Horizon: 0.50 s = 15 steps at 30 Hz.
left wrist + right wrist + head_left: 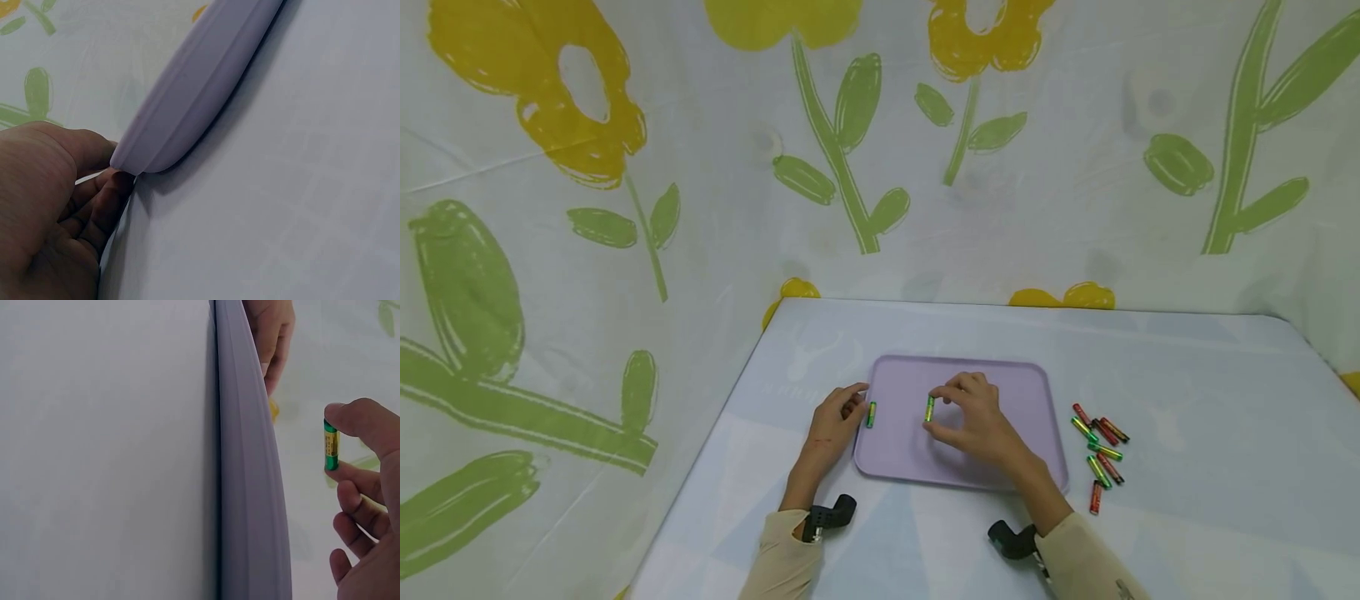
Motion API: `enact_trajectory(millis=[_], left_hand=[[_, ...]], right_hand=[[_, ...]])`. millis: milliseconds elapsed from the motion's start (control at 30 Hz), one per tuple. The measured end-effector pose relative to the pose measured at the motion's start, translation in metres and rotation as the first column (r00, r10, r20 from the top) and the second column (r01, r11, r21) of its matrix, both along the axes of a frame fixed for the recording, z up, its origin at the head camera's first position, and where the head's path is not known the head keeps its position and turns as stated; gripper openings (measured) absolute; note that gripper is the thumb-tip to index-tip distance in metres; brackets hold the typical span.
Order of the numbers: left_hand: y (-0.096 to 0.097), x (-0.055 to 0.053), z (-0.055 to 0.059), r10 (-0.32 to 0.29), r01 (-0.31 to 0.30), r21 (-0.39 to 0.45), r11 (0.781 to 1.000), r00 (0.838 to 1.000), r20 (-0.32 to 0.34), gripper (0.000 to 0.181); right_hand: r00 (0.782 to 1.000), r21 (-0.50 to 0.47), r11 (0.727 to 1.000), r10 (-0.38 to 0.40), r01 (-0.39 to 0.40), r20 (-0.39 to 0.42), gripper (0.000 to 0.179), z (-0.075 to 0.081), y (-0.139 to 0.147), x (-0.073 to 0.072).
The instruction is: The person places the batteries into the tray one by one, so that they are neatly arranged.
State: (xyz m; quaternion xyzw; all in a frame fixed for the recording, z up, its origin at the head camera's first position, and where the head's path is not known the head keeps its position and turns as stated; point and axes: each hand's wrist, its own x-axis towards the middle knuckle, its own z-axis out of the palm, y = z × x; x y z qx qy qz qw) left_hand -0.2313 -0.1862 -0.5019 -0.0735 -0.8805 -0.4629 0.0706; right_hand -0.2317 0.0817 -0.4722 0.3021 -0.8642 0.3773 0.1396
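Observation:
Between its thumb and index fingertip, my right hand [973,417] pinches a green and gold battery [929,408] by its two ends, above the purple tray [895,462]. The right wrist view shows this battery [331,445] upright, with the other fingers of the right hand [369,519] loosely bent. At the tray's left side, my left hand [833,429] grips the rim. In the left wrist view the thumb of the left hand [56,187] touches the rim of the tray [187,94], fingers below it. A second green battery [871,414] stands or lies inside the left edge.
Right of the tray, several loose batteries lie on the white table [1210,467], among them a green one [1098,472] and a red one [1096,497]. A flower-printed cloth wall [715,250] rises behind and to the left of the table.

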Motion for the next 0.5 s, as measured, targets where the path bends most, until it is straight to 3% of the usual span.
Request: enact_trajectory(millis=[233,500], left_hand=[[0.000,-0.001,-0.002,0.002,-0.002,-0.015,1.000,1.000,-0.017,0.033],[0.000,-0.002,-0.002,0.014,-0.014,-0.013,1.000,1.000,-0.006,0.033]], right_hand=[[0.999,0.000,1.000,0.018,-0.018,0.031,0.038,-0.002,-0.007,-0.002],[1.000,-0.003,1.000,0.026,-0.026,0.000,0.038,-0.008,-0.016,-0.007]])
